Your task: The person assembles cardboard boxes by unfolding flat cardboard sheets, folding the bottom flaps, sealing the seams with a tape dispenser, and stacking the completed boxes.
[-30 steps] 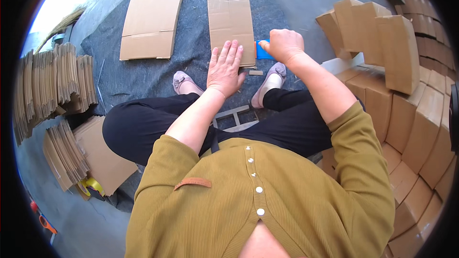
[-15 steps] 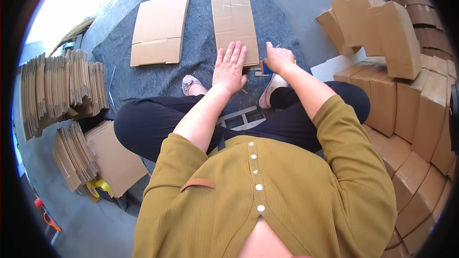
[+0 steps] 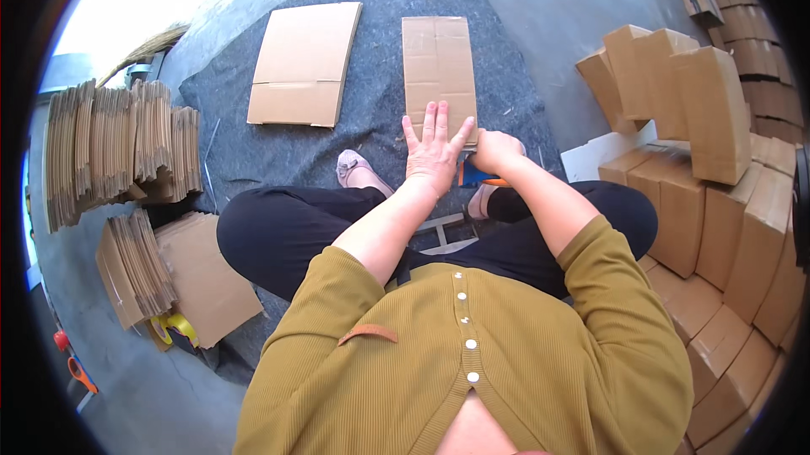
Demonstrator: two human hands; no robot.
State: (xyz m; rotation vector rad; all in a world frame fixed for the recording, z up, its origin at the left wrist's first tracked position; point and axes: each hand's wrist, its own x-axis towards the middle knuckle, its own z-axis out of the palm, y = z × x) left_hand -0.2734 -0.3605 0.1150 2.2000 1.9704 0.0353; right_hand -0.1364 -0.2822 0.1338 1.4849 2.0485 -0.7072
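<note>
Pressing my left hand (image 3: 434,151) flat, fingers spread, on the near end of the flattened cardboard box (image 3: 437,67) lying on the grey mat (image 3: 371,143), I judge this a taping step. My right hand (image 3: 496,151) has its grip clenched around a blue-and-orange tape dispenser (image 3: 474,177) at the box's near edge. Next calls for a straight pull along the seam.

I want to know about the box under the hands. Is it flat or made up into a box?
Flat. The cardboard piece lies spread on the grey mat, its creases showing, with the left hand pressed open on its near end.
</note>
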